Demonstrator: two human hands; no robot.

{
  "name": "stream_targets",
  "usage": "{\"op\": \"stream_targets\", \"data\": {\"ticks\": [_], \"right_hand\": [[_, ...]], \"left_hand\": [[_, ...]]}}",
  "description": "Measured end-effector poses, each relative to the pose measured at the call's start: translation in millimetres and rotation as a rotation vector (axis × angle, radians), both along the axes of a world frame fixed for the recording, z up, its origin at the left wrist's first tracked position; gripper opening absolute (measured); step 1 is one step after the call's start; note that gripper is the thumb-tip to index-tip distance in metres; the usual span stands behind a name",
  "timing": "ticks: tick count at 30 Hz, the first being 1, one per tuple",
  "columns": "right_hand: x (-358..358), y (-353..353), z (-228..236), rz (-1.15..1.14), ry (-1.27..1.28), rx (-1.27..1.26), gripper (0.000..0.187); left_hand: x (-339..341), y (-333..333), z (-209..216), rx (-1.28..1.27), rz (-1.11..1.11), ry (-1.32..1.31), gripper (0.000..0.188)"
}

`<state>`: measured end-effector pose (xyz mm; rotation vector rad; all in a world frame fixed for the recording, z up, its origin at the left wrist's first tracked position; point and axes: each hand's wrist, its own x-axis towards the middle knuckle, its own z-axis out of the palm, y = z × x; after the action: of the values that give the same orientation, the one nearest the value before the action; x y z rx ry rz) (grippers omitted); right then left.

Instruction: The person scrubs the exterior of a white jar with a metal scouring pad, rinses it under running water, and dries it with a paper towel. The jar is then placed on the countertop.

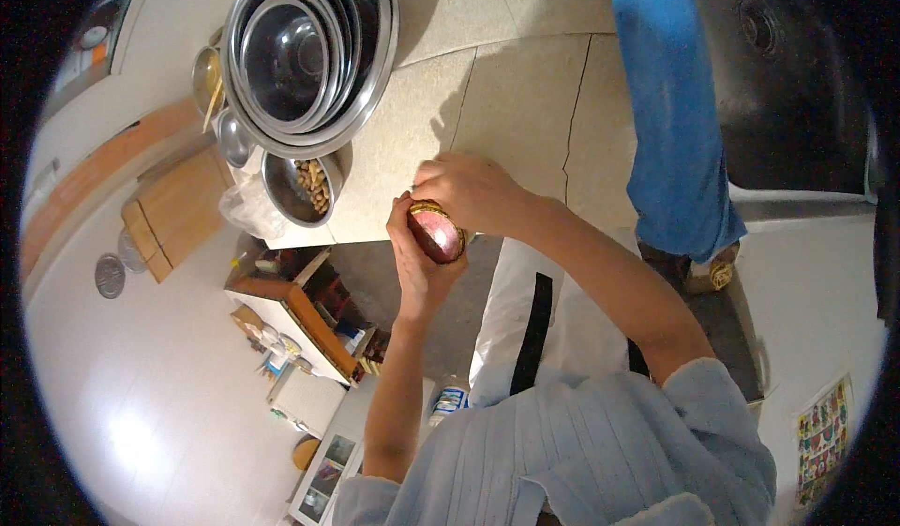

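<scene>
My left hand (pixel 424 268) is closed around a small round tin (pixel 436 232) with a gold-coloured rim. The tin is tilted so that its pinkish round face, with a white shine on it, shows to me; whether this is its base or its contents I cannot tell. My right hand (pixel 466 188) is curled at the far right side of the tin, against or just beside it. Its fingertips are hidden behind the hand, so what they grip cannot be made out. Both hands are in the air by the near edge of the pale tiled counter (pixel 516 95).
Nested steel bowls (pixel 298 62) stand on the counter at the far left. Near them are a steel pot (pixel 309 188) holding small brown pieces, a clear plastic bag (pixel 251 205) and a cardboard piece (pixel 173 207). A blue cloth (pixel 670 104) hangs beside the dark sink (pixel 787 85) at right.
</scene>
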<state>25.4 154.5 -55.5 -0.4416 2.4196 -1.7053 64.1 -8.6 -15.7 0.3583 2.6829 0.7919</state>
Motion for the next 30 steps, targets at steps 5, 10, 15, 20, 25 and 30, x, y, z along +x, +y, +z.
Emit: {"op": "stream_targets", "data": {"ticks": [5, 10, 15, 20, 25, 30], "right_hand": [[13, 5, -5, 0.009, -0.015, -0.020, 0.021], [40, 4, -8, -0.126, -0.057, -0.122, 0.026], [4, -8, -49, -0.159, -0.107, -0.027, 0.027], [21, 6, -74, -0.263, -0.419, -0.133, 0.025], [26, -10, -20, -0.259, 0.013, -0.135, 0.022], [10, -4, -57, -0.240, -0.201, -0.045, 0.031]], "left_hand": [[0, -6, -3, -0.017, -0.064, 0.066, 0.099], [-1, -10, 2, 0.013, -0.069, -0.029, 0.102], [-3, -8, 1, 0.044, -0.028, -0.087, 0.099], [-4, -14, -3, 0.057, -0.060, -0.029, 0.100], [-2, -14, 1, 0.045, -0.045, -0.071, 0.101], [-8, -12, 2, 0.047, -0.093, -0.068, 0.100]]}}
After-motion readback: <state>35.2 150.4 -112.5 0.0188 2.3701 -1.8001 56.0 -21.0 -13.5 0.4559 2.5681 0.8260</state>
